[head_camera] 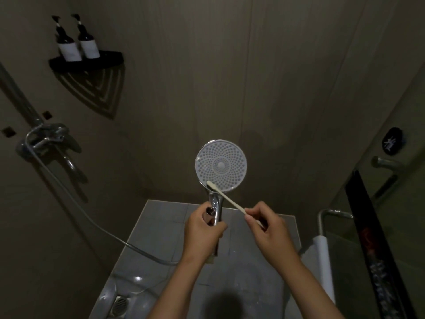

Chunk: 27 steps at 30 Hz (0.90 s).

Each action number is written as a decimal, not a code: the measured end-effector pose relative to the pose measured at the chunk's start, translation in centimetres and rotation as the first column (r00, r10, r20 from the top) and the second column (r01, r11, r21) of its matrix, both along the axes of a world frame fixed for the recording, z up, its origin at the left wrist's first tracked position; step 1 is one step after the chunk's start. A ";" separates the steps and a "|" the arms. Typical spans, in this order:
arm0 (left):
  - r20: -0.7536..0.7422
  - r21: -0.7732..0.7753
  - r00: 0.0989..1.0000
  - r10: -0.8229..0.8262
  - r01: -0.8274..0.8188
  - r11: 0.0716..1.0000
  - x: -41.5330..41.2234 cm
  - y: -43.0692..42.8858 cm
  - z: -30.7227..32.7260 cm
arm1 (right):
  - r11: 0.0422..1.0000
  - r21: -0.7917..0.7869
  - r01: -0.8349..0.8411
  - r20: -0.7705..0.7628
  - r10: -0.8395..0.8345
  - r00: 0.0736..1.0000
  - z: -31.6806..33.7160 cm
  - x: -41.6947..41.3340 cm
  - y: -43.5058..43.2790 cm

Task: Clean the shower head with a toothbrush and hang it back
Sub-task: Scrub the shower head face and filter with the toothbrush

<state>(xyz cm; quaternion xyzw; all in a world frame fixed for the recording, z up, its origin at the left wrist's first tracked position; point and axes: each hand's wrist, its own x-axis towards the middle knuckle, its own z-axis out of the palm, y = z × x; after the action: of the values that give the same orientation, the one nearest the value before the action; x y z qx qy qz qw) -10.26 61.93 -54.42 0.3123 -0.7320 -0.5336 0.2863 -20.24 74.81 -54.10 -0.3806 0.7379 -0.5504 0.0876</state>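
Scrubbing the shower head (221, 165) with a toothbrush (226, 199).
Our left hand (203, 229) grips its chrome handle (216, 209); our right hand (268, 229) pinches the toothbrush, bristles beyond our fingertips on the faceplate's lower edge.

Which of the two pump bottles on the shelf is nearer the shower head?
The right-hand bottle; the other bottle stands beside it on the shelf, farther left from the shower head.

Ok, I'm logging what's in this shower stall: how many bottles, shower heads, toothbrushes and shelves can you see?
Pump bottles: 2
Shower head: 1
Toothbrush: 1
Corner shelf: 1
Total: 5
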 end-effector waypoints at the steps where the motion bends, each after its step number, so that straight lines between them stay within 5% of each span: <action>1: -0.002 0.004 1.000 0.005 -0.005 1.000 0.0 0.0 -0.1 | 1.000 0.002 -0.009 0.001 0.009 1.000 0.1 -0.1 0.0; 10: -0.002 0.014 1.000 -0.012 0.012 1.000 -0.7 -0.3 -0.1 | 0.992 -0.057 0.109 -0.019 -0.110 0.994 1.3 -1.2 -0.6; 19: 0.039 0.021 0.998 -0.054 0.053 0.998 -1.4 -0.4 0.2 | 0.998 0.057 -0.037 0.013 0.036 0.999 -0.2 0.5 -2.0; 27: 0.016 0.020 0.997 -0.076 0.076 0.997 -2.3 -0.3 0.0 | 0.974 -0.153 0.166 0.016 -0.165 0.986 2.0 -1.8 -0.9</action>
<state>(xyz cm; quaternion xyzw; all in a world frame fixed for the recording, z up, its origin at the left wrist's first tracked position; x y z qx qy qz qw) -12.51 61.65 -54.42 0.2917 -0.7403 -0.5487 0.2566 -22.08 73.96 -52.07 -0.3224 0.7224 -0.6116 0.0131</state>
